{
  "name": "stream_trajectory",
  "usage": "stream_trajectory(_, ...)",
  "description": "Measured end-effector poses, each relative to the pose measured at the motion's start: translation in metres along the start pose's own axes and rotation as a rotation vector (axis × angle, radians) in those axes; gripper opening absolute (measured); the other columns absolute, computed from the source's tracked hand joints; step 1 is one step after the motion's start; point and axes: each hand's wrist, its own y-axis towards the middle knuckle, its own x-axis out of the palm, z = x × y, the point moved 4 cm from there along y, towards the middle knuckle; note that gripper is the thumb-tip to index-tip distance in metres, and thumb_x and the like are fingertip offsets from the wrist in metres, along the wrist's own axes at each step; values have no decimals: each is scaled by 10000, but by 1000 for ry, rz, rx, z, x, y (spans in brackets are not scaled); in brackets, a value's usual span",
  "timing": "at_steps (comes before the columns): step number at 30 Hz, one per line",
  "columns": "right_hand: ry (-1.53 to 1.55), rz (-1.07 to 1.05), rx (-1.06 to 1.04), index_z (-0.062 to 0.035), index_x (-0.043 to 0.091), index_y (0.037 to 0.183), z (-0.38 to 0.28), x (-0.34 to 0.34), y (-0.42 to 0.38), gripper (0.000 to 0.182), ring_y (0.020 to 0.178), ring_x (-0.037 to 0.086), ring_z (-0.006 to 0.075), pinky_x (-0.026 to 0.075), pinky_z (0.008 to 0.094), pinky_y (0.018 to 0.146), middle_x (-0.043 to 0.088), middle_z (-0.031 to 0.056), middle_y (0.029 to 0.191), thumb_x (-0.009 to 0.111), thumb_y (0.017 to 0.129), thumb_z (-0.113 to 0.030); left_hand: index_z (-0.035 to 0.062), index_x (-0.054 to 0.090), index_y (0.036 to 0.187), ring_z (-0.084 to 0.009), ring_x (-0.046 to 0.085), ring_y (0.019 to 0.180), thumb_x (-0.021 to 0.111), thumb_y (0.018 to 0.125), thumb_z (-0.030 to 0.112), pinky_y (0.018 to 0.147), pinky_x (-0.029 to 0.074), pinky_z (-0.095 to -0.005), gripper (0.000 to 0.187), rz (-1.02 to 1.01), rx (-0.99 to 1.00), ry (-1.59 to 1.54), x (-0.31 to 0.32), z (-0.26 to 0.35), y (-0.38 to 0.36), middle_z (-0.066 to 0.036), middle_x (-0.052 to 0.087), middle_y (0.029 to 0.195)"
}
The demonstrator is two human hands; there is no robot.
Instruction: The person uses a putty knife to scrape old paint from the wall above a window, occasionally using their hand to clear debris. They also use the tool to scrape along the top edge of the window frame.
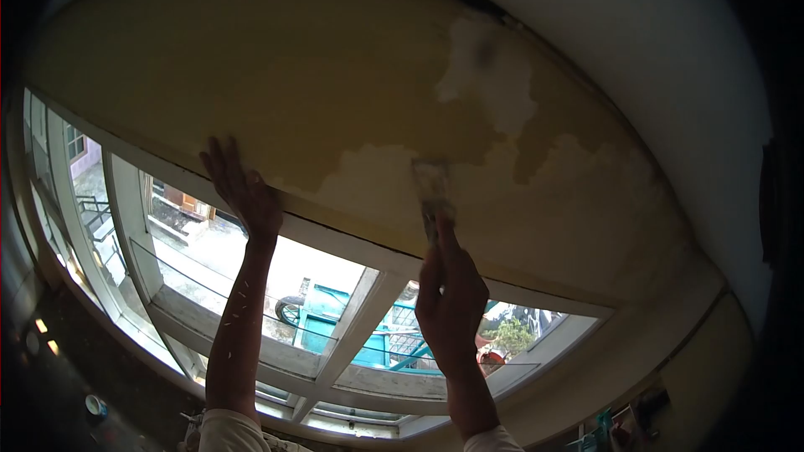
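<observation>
My right hand (450,289) is wrapped round a flat scraper (431,184), its blade against the wall (276,75) above the windows. The blade is a little blurred. Around it the yellow paint gives way to a paler patch (368,180) with ragged edges; another pale patch (490,75) lies higher up. To the left, my left hand (243,188) rests with fingers spread on the yellow surface, just above the window frame, and holds nothing.
White-framed windows (381,293) run below the wall, with a turquoise cart (322,314) visible outside. A white ceiling (636,25) curves above. Small items (624,431) sit at the lower right, and a can (96,404) at the lower left.
</observation>
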Motion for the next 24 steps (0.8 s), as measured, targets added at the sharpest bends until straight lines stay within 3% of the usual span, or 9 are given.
stream_trajectory(1,-9,27,-49,-112,409,1374,-4,2,5,497,502,543,219,463,333,451,532,124,700,533,893,-123,63,353,1388,-405,150,1374,158,977,491,1085,163,-544,625,-9,4,-10,2,1,-1,-177,252,1472)
stream_trajectory(3,38,-4,0,-106,402,1378,-7,1,5,496,547,558,213,471,325,478,537,130,738,524,898,-103,70,381,1377,-379,131,1382,188,963,531,1101,126,-537,649,23,-25,-65,2,-1,0,-142,269,1474)
stream_trajectory(6,175,38,-24,-103,397,1382,-11,4,-1,493,592,560,198,473,317,510,523,136,772,509,902,-77,60,343,1394,-401,151,1375,155,973,501,1089,160,-540,638,-2,-1,-5,2,-4,0,-177,258,1470)
stream_trajectory(8,277,44,71,-65,455,1336,-11,8,-5,400,724,564,201,450,325,640,571,158,874,472,943,-140,57,345,1392,-401,152,1374,151,972,504,1090,160,-539,644,3,-7,-11,2,-5,1,-178,261,1468)
stream_trajectory(11,290,-57,174,-75,454,1340,-21,9,5,401,707,536,189,437,314,633,567,146,868,469,944,-137,53,350,1389,-402,155,1373,144,972,502,1092,159,-540,646,0,6,-5,2,-4,-1,-180,265,1466)
stream_trajectory(15,328,30,139,-94,447,1351,-15,15,-5,404,624,440,149,396,288,585,533,113,808,459,950,-140,50,358,1384,-402,164,1370,143,974,492,1093,160,-543,639,20,15,22,1,-2,1,-181,266,1465)
stream_trajectory(19,304,-6,155,-97,432,1362,-18,8,2,410,634,475,147,413,286,599,551,115,830,452,958,-161,60,358,1386,-398,164,1371,139,973,495,1093,162,-544,639,-1,36,12,1,-2,-1,-178,265,1466)
stream_trajectory(21,265,0,95,-107,392,1385,-21,7,9,476,604,561,193,480,335,517,528,149,818,478,918,-68,72,360,1388,-394,156,1373,150,971,505,1092,160,-551,637,34,33,-2,3,-4,0,-171,262,1469)
stream_trajectory(24,278,34,90,-113,376,1394,-12,14,-3,489,592,557,188,477,333,508,516,142,794,484,918,-75,79,358,1392,-393,153,1374,159,972,503,1089,161,-559,629,24,10,-24,2,0,1,-165,263,1469)
